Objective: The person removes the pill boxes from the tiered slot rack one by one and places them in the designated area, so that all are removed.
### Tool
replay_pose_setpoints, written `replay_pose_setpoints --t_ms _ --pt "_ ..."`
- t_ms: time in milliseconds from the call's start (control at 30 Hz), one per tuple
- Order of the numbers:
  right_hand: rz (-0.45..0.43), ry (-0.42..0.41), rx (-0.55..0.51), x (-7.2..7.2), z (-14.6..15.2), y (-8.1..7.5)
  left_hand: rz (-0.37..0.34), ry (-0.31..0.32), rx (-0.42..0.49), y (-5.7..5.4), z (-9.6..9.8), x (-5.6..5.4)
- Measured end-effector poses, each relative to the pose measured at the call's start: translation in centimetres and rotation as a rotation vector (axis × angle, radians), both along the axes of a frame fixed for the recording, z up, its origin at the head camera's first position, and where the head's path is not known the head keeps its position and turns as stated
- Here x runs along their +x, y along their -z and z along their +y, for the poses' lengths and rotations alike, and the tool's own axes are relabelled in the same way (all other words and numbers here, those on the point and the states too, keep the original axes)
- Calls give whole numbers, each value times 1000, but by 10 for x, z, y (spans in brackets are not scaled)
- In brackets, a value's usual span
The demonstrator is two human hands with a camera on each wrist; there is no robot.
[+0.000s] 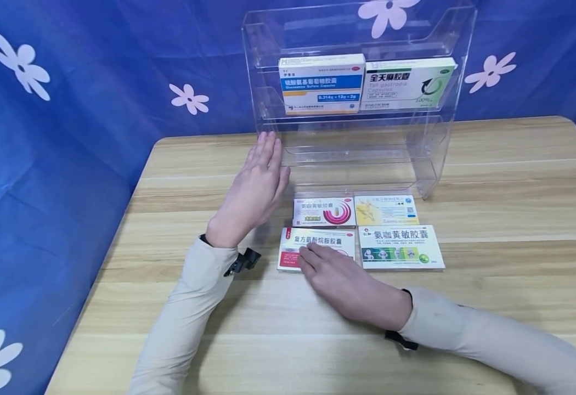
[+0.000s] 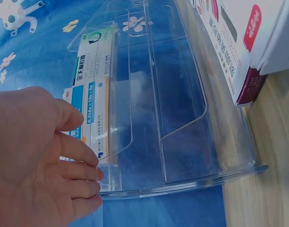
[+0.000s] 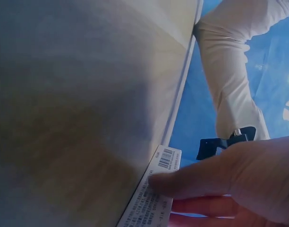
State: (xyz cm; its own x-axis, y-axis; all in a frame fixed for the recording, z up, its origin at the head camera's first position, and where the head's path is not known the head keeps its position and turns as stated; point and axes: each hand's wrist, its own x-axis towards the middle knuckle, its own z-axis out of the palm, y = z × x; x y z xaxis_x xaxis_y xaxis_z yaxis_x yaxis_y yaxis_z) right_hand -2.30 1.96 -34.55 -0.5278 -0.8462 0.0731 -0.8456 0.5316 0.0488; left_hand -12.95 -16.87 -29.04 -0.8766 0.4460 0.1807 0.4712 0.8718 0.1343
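Observation:
My left hand [image 1: 253,192] reaches forward with straight fingers at the left side of a transparent plastic display rack [image 1: 428,162]. In the left wrist view its fingertips overlap the rack's side edge, and nothing is in its palm. My right hand [image 1: 349,285] rests over a white-and-red medicine box [image 1: 288,257] lying flat on the table, covering its lower right part. Its fingers lie on top of the box. In the right wrist view the thumb [image 3: 165,184] touches the box's printed side, near a barcode.
Three more flat boxes adjoin it: a white-and-pink one [image 1: 312,211], a yellow-and-white one [image 1: 387,211] and a white-and-green one [image 1: 401,247]. On the rack's upper tier stand a blue-and-white box [image 1: 322,88] and a green-and-white box [image 1: 406,88]. Blue flowered cloth [image 1: 95,99] hangs behind the wooden table [image 1: 515,219].

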Motion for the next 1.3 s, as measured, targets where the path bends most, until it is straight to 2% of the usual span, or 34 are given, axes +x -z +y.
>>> replay_pose_setpoints --t_ms 367,633,1033,1300 --pt "-39 -18 -57 -5 6 0 -4 -7 -1 -2 0 1" --pt "-83 -1 -52 -7 9 1 -6 -7 3 -2 0 1" --pt "-61 -12 -76 -9 11 1 -6 -7 -7 -1 1 0" --pt "-86 -4 -71 -10 12 0 -15 -10 -6 -1 0 0"
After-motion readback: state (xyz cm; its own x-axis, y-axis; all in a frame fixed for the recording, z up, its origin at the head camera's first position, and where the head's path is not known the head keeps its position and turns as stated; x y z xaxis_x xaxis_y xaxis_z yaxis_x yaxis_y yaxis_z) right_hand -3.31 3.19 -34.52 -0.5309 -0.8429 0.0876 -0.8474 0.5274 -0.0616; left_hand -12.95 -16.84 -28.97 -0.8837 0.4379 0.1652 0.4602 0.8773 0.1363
